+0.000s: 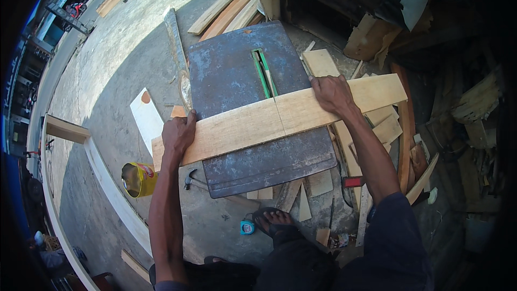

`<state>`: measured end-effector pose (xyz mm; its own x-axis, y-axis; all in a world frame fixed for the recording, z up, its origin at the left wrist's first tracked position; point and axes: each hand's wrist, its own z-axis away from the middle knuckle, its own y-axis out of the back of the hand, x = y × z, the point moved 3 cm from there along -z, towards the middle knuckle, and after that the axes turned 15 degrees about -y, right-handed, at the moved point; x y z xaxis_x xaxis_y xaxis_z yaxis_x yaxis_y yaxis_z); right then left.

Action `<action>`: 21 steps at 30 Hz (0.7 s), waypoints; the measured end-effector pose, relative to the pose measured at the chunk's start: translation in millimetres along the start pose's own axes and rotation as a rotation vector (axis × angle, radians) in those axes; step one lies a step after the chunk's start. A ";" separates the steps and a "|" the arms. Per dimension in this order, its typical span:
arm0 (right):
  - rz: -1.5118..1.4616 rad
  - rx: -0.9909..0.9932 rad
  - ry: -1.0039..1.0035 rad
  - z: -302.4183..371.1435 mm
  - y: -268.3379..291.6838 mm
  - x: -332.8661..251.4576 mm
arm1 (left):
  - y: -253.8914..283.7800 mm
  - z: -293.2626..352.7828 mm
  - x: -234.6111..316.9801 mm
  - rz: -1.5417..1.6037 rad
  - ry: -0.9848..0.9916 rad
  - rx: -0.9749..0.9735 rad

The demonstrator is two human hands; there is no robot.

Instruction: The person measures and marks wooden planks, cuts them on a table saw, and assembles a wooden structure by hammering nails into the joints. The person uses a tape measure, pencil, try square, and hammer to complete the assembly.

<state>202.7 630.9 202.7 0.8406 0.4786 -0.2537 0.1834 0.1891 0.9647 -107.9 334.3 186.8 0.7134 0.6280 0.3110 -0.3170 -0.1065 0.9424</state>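
Note:
A long pale wooden board (237, 126) lies crosswise on the worn dark metal top of a table saw (226, 64). My left hand (179, 134) is closed around the board near its left end, beyond the saw top's edge. Over the board's far edge, right of the middle, my right hand (331, 94) is curled and gripping. A green-edged blade slot (259, 70) runs up to the board's far side. In line with it, a thin dark line crosses the board; I cannot tell whether this is a mark or a cut.
Wood offcuts (385, 129) litter the ground at the right. Left of the saw are a yellow can (139, 179), a hammer (188, 179) and a long wooden frame (102, 167). A blue tape measure (247, 228) lies by my foot. Planks (229, 8) are stacked beyond the saw.

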 end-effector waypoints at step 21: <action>0.025 -0.013 -0.002 -26.4 -0.3 -6.3 | 0.9 -26.7 -4.1 0.019 -0.013 0.053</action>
<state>183.9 650.4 202.1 0.8458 0.4817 -0.2292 0.1554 0.1885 0.9697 -127.7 352.2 183.2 0.7156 0.6156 0.3301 -0.2974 -0.1591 0.9414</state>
